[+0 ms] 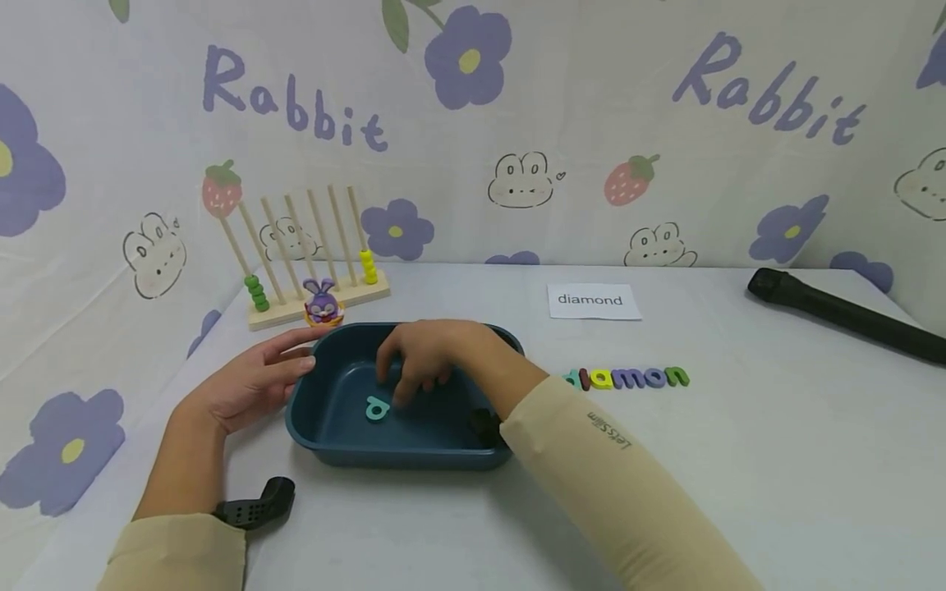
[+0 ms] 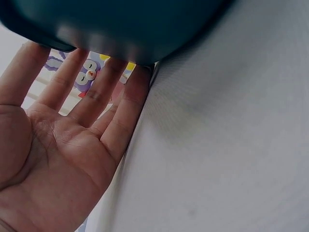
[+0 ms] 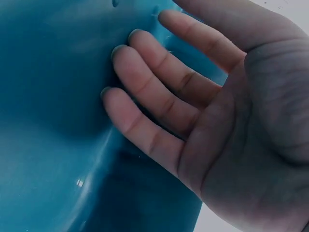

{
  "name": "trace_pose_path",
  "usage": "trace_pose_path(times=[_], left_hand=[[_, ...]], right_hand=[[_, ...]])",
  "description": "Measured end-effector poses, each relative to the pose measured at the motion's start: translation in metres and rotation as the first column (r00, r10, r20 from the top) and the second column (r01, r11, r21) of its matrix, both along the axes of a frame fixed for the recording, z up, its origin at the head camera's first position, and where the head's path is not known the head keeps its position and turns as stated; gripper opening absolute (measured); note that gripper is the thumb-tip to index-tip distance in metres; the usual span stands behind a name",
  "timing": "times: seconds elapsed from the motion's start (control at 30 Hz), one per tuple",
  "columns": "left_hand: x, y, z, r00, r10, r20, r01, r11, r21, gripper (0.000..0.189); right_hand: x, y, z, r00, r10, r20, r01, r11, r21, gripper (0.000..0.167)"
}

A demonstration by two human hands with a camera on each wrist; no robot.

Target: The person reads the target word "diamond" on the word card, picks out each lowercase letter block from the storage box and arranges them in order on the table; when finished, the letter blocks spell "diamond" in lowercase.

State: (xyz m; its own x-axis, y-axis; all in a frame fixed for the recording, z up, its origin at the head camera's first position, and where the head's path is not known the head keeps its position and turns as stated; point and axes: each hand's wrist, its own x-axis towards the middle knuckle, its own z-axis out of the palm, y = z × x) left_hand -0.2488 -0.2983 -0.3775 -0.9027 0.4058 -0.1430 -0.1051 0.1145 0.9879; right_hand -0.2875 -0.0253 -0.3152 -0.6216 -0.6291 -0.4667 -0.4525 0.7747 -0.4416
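Observation:
A deep blue-teal plastic tray (image 1: 399, 458) stands on the white table. Inside it, on the floor, lies a turquoise letter d (image 1: 377, 409). My right hand (image 1: 429, 353) reaches down into the tray just beside that letter. Its fingers (image 3: 140, 116) are loosely bent, and the right wrist view shows nothing in the palm. At the tray's left end, my left hand (image 1: 254, 377) rests its extended fingers (image 2: 128, 113) against the outer wall. Right of the tray runs a row of coloured letters (image 1: 628, 378) reading "diamon", its first letter partly hidden by the right sleeve.
Behind the letters stands a white card (image 1: 594, 301) printed "diamond". A wooden bead rack (image 1: 318, 305) with green and yellow beads is at the back left, a purple rabbit figure (image 1: 322, 304) before it. A black rod-like object (image 1: 850, 316) lies far right.

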Motion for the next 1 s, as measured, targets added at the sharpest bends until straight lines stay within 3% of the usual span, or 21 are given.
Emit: trace_pose_path(times=[0.47, 0.77, 1.0], left_hand=[[0.001, 0.001, 0.0, 1.0, 0.003, 0.007, -0.003, 1.0, 0.024, 0.049], [0.002, 0.002, 0.002, 1.0, 0.011, 0.012, -0.011, 1.0, 0.025, 0.051], [0.002, 0.001, 0.002, 1.0, -0.002, 0.008, 0.002, 1.0, 0.023, 0.05]], right_hand=[[0.004, -0.008, -0.004, 0.999, 0.043, -0.01, -0.042, 0.999, 0.022, 0.015], [0.006, -0.008, -0.006, 0.997, 0.07, 0.035, -0.071, 0.997, 0.021, 0.023], [0.008, -0.015, -0.006, 0.992, 0.12, 0.048, -0.12, 0.993, 0.004, 0.039]])
